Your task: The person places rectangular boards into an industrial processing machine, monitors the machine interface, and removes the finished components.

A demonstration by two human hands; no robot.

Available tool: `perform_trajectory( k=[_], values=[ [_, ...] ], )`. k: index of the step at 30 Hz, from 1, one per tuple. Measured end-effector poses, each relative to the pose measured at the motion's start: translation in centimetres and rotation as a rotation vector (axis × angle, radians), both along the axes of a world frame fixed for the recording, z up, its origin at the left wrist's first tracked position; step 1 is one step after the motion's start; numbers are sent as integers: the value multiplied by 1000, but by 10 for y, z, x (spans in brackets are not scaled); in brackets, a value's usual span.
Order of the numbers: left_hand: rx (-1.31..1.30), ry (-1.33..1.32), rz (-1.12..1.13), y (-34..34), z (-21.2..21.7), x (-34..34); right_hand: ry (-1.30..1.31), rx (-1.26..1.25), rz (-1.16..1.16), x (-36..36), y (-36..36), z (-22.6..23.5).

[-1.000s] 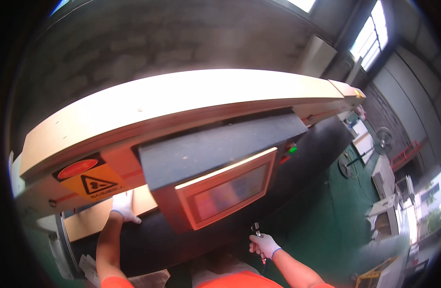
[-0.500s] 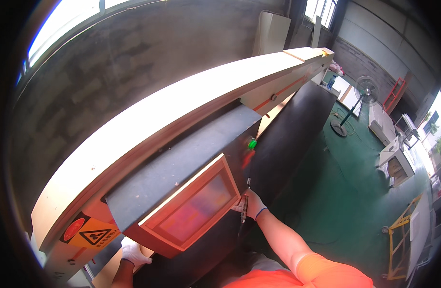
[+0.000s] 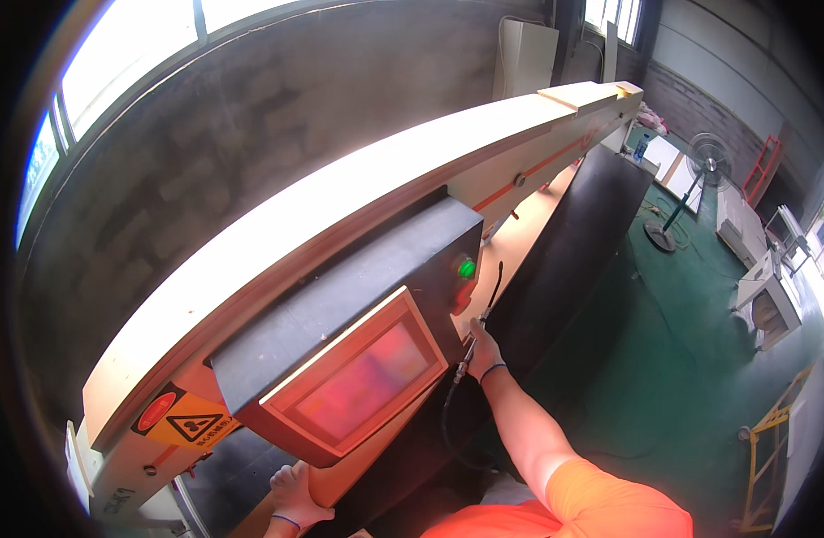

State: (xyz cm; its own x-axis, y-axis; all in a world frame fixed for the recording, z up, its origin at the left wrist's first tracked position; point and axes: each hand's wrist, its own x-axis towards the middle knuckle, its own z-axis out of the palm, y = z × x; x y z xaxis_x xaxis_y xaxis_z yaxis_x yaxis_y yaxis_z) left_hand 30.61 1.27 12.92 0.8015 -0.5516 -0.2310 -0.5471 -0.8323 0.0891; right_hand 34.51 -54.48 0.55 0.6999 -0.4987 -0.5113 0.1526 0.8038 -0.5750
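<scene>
My right hand [image 3: 486,351], in a white glove with a blue cuff, is closed around a slim metal air blow gun [image 3: 463,366]. Its thin dark nozzle points up and away over a pale wood-coloured board [image 3: 521,251]; a black hose [image 3: 445,421] hangs from its lower end. At the near left, my gloved left hand [image 3: 297,498] grips the edge of the board, which runs beneath the machine's control box [image 3: 340,309]. Some of its fingers are hard to make out. The middle of the board is hidden by the box.
A long machine beam [image 3: 340,188] crosses above the board. The box carries a lit screen [image 3: 367,377] and a green button [image 3: 467,268]. A warning label [image 3: 194,425] is on the beam's side. Beyond the black table [image 3: 581,220], a standing fan [image 3: 699,170] is on the green floor.
The nozzle and my right hand have moved up and away, toward the board. My left hand has moved right and nearer, and more of the board shows beneath the box.
</scene>
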Motion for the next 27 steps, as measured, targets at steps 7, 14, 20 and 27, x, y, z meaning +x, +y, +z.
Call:
perform_trajectory(
  k=[7,14,20,27],
  values=[
    [12,65,40,-8,40,-73,101,-48,-91,-45,2,32],
    [-58,-64,20,5,145,-197,132,-61,100,-163,11,62],
    [-4,-158,110,-5,188,-253,-31,-47,-195,-179,-65,89],
    [-27,-497,54,-1,277,-274,-132,-69,-219,-213,-40,210]
  ],
)
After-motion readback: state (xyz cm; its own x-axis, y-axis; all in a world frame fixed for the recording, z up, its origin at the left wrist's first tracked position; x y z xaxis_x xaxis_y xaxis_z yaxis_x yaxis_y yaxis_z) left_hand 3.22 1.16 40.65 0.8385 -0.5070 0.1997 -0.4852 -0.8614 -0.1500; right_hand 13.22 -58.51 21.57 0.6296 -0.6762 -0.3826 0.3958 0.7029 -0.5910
